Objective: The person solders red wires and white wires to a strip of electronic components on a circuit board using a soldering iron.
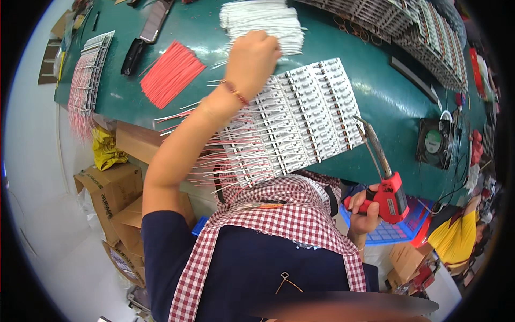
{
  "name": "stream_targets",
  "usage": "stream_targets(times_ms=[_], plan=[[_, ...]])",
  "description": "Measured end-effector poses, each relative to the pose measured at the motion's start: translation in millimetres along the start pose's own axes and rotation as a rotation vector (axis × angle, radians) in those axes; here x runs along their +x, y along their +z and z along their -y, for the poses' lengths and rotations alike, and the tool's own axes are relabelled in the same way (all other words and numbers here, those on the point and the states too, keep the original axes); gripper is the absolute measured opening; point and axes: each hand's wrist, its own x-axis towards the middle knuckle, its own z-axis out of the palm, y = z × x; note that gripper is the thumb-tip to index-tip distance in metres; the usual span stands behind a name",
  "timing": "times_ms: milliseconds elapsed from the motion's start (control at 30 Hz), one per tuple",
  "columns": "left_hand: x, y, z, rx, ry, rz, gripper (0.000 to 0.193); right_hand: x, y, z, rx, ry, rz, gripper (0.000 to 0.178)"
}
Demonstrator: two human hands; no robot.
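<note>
My left hand [253, 58], a beaded bracelet on its wrist, is closed at the near edge of a pile of white wires [268, 24]. Its fingertips are hidden, so what they hold cannot be made out. Below it lies a panel of small white circuit boards [316, 115] in rows, with red and white wires [230, 155] sticking out along its left side. To the right, my right hand [367, 209] is wrapped round the handle of a red soldering gun [393, 198]. The gun's long metal tip points up toward the panel's right edge.
Red wires [173, 74] lie bundled left of the white pile. Farther left is a wired board panel [91, 75]. Stacked panels [429, 43] stand at the back right, near a black fan [434, 142]. A blue crate [397, 231] and cardboard boxes [110, 188] sit below the table.
</note>
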Motion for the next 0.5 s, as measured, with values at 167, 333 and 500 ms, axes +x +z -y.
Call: stream_targets(times_ms=[167, 333, 500], plan=[[18, 1, -2, 0.052, -0.042, -0.181, 0.008, 0, 6, -1, 0.022, -0.025, -0.043, 0.053], [-30, -65, 57, 0.496, -0.263, 0.034, 0.011, 12, 7, 2, 0.099, 0.006, 0.011, 0.046], [-62, -72, 74, 0.58, -0.424, 0.114, 0.014, 31, 9, 3, 0.133, 0.034, 0.085, 0.045]])
